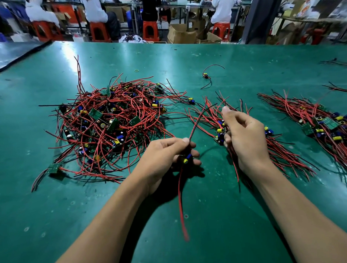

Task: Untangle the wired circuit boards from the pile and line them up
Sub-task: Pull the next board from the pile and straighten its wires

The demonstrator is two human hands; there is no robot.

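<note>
**Head view.** Sorting step under way, judged roughly midway. The pile [113,123] of boards with red and black wires lay at 10 o'clock from the hands and was the largest mass. A finished row [316,130] lay at 3 o'clock, and a nearer row [211,114] at 1 o'clock, partly beneath the right hand [245,134]. The left hand [165,153] held one freed board [187,158], thumb and forefinger pinching its wires. The trailing wire pair [181,200] ran toward 6 o'clock, clear of the pile. The right hand, fingers curled, appeared to grip the nearer row's wires, though its palm side was hidden.

**Next move, as judged:** lay the freed board beside its neighbours in the nearer row, wires parallel, without dragging loops from the pile.

**Setting:** a workshop with seated people [95,10], orange stools [98,31] and cardboard boxes [181,35] at 12 o'clock, beyond the green table [53,214]. On the table lay a stray board [205,75] and a small rubber band [136,70].
</note>
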